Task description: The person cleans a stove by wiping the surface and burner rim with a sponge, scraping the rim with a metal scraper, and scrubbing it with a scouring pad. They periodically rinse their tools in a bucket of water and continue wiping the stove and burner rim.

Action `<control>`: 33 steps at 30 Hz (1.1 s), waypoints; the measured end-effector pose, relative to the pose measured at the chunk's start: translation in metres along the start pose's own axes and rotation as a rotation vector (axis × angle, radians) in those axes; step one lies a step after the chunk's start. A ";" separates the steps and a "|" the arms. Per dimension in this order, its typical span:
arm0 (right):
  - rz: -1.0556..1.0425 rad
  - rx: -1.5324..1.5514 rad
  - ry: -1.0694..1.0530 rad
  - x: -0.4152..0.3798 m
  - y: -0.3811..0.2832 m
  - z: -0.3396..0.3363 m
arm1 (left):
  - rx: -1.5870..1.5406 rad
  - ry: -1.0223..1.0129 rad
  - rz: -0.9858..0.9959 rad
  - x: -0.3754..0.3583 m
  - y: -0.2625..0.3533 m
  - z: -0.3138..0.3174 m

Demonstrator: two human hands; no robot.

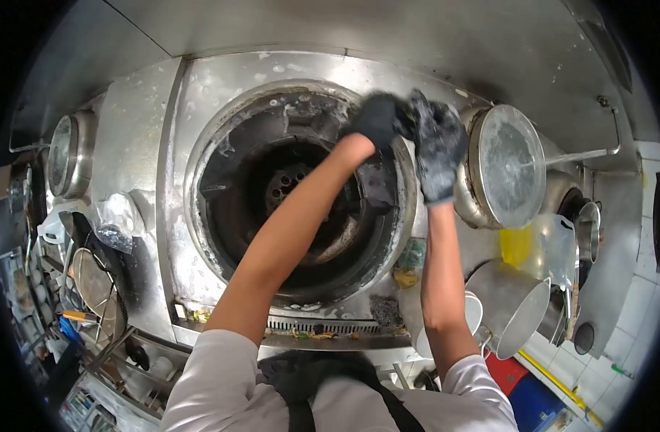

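Fingers of the left hand (375, 121) and right hand (444, 147) meet in dark gloves (438, 183) at the far right edge of a round burner (194, 180), too blurred to tell whether they are clenched, released or grasping anything. A slip looks the likeliest hazard, as the right glove appears wet and slick, and its elbow-side swing could jar the metal pot (508, 165) just right of the burner. Sunk in the steel counter (139, 101) beneath the left forearm, the burner shows a soot-dark well and a pale, crusted rim.

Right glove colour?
The right glove is black with grey-white smears, clearest in the head view.
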State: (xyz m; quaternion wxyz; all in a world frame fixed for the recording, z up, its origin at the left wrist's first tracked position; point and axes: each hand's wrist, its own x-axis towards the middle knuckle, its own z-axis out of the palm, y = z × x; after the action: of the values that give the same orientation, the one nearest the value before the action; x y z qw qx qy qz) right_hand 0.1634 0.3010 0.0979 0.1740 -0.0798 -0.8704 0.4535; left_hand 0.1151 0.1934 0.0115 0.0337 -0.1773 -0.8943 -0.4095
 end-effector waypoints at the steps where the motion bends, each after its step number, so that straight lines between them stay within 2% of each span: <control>1: 0.083 0.120 -0.001 0.002 0.009 0.006 | -0.006 0.151 0.042 0.004 -0.013 0.030; 2: 0.123 0.174 -0.004 0.001 0.020 0.013 | -0.009 0.161 0.042 0.009 -0.013 0.017; 3: 0.163 0.228 -0.004 0.001 0.031 0.021 | 0.039 0.031 0.022 0.012 -0.014 0.002; 4: 0.027 0.082 0.008 0.000 0.034 0.030 | 0.087 -0.107 0.008 0.014 -0.020 -0.003; 5: -0.105 -0.067 0.013 -0.004 0.039 0.033 | 0.059 -0.132 -0.064 0.014 -0.025 -0.005; 6: -0.103 -0.072 0.009 -0.010 0.045 0.026 | 0.054 -0.133 -0.068 0.008 -0.021 0.004; 7: -0.213 -0.050 0.041 -0.018 0.049 0.014 | -0.037 0.014 0.016 0.002 -0.017 0.022; 8: -0.280 -0.137 -0.020 -0.023 0.037 -0.011 | -0.129 0.161 0.098 -0.005 -0.011 0.044; 9: -0.352 -0.219 -0.077 -0.029 0.024 -0.036 | -0.036 0.339 0.077 -0.020 0.010 0.078; 10: -0.170 -0.497 -0.164 -0.033 -0.008 -0.052 | 0.001 0.435 0.063 -0.026 0.024 0.086; 11: -0.029 -0.532 -0.240 -0.030 -0.011 -0.059 | 0.037 0.530 0.046 -0.032 0.044 0.085; 12: 0.118 -0.560 -0.309 -0.028 -0.010 -0.067 | -0.060 0.276 0.040 -0.030 0.051 0.077; 13: 0.123 -0.569 -0.305 -0.026 0.010 -0.067 | -0.150 0.017 0.039 -0.031 0.057 0.065; 15: -0.370 -0.488 -0.134 -0.019 0.065 -0.058 | -0.199 -0.043 0.043 -0.018 0.037 0.062; 16: -0.485 -0.511 -0.088 -0.021 0.059 -0.055 | -0.243 -0.100 0.043 -0.015 0.032 0.068; 17: -0.392 -0.537 -0.154 -0.023 0.034 -0.061 | -0.145 0.150 0.091 -0.023 0.030 0.083; 18: -0.302 -0.556 -0.215 -0.023 0.013 -0.067 | -0.137 0.145 0.092 -0.024 0.036 0.082; 20: -0.228 -0.634 -0.222 -0.022 0.011 -0.065 | -0.111 0.011 0.057 -0.029 0.051 0.076; 21: -0.146 -0.727 -0.232 -0.024 0.012 -0.068 | -0.190 0.259 0.179 -0.038 0.055 0.077; 22: -0.263 -0.721 -0.213 -0.019 0.028 -0.071 | -0.229 0.327 0.127 -0.035 0.039 0.110; 24: -0.321 -0.711 -0.270 -0.011 0.024 -0.075 | -0.297 -0.076 -0.062 -0.029 0.050 0.089; 26: -0.274 -0.739 -0.299 -0.013 0.009 -0.079 | -0.170 -0.052 -0.073 -0.036 0.067 0.080; 27: -0.226 -0.766 -0.327 -0.014 0.004 -0.080 | -0.245 0.023 -0.037 -0.040 0.072 0.069; 29: -0.288 -0.697 -0.306 -0.009 0.025 -0.070 | -0.216 0.084 -0.012 -0.026 0.050 0.078; 30: -0.358 -0.620 -0.285 -0.007 0.033 -0.068 | -0.179 0.153 0.014 -0.023 0.040 0.091; 31: -0.352 -0.684 -0.263 -0.012 0.033 -0.069 | -0.038 0.372 0.055 -0.034 0.035 0.113; 32: -0.358 -0.676 -0.257 -0.012 0.022 -0.069 | -0.030 0.377 0.061 -0.033 0.046 0.090; 33: -0.315 -0.722 -0.290 -0.013 0.007 -0.071 | -0.104 0.191 0.024 -0.034 0.060 0.067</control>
State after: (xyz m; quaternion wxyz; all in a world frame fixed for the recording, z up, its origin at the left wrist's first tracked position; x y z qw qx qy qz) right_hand 0.2015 0.3553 0.1261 0.0777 0.0630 -0.9906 0.0937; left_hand 0.1731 0.2696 0.0033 0.1143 -0.1498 -0.8623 -0.4700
